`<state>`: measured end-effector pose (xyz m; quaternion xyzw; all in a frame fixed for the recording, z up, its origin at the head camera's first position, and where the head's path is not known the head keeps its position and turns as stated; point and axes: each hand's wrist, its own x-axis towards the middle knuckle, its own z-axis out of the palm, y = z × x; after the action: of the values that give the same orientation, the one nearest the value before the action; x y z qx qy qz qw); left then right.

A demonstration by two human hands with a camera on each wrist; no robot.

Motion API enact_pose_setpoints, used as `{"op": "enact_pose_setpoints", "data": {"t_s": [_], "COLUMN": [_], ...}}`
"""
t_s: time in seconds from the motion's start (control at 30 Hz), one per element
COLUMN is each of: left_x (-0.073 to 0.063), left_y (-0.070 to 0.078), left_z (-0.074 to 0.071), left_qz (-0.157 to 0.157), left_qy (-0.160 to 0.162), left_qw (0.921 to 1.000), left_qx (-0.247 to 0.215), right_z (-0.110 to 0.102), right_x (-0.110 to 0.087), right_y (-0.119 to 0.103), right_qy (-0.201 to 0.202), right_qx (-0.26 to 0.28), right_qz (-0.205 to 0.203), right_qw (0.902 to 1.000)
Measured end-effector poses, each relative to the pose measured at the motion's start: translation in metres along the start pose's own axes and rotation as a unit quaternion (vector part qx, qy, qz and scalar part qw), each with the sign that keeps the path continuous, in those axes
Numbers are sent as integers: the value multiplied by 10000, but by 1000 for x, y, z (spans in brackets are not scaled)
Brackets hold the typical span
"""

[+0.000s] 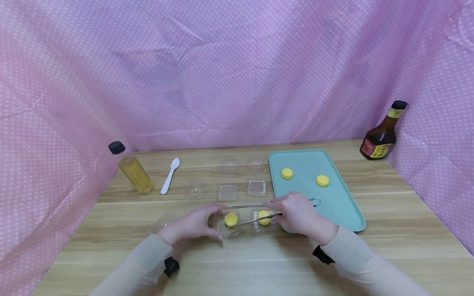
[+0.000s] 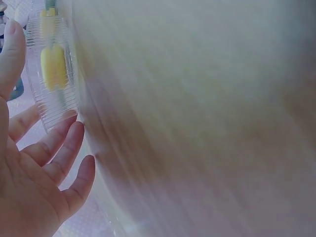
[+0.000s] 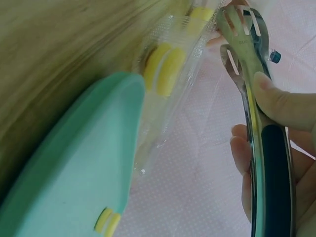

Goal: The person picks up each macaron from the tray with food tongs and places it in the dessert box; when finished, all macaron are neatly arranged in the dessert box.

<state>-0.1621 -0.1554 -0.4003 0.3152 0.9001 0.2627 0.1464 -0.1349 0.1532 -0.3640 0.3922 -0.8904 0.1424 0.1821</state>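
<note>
My right hand (image 1: 298,211) grips metal tongs (image 3: 254,59) with dark handle grips. The tongs' arms stand apart, and their tips reach left to a yellow macaron (image 1: 231,220) in a clear plastic box. Whether they touch it I cannot tell. My left hand (image 1: 194,224) lies at the left end of that box (image 2: 37,94), its fingers loosely spread. In the left wrist view, its fingertips are at the box's end, with the thumb held apart. A second macaron (image 3: 164,68) sits in another clear box beneath the tongs, close to my right hand.
Two more macarons (image 1: 286,173) lie on a green tray (image 1: 307,158) at right. Behind the hands are further clear boxes (image 1: 228,192) and domed clear lids (image 1: 255,165). A white spoon (image 1: 170,176) and an oil bottle (image 1: 135,172) are left; a dark sauce bottle (image 1: 381,135) stands far right.
</note>
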Motion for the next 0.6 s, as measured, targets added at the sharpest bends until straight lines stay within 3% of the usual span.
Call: {"op": "enact_pose_setpoints", "data": {"t_s": [0.2,0.3,0.43,0.6], "left_x": [-2,-2,3,16], "left_y": [1,0,0,0], "left_z": [-2,-5,-13,-25], "left_qz": [2,-40,-49,-94], "left_qy": [-59,76,568,1177], "left_qw": [10000,9998,9984,9914], "left_qx": [-48,-152,-12,569], "right_z": [-1,-2,-5,-11], "right_x": [-6,-10,-18,-29], "right_y": [8,12,19,29], "right_qy": [-240,-316,-322,-216], "right_qx": [810,1097,1274,1362], "right_qz": [513,783,1115,1470], "right_qw": [9951,9904,9850,9795]}}
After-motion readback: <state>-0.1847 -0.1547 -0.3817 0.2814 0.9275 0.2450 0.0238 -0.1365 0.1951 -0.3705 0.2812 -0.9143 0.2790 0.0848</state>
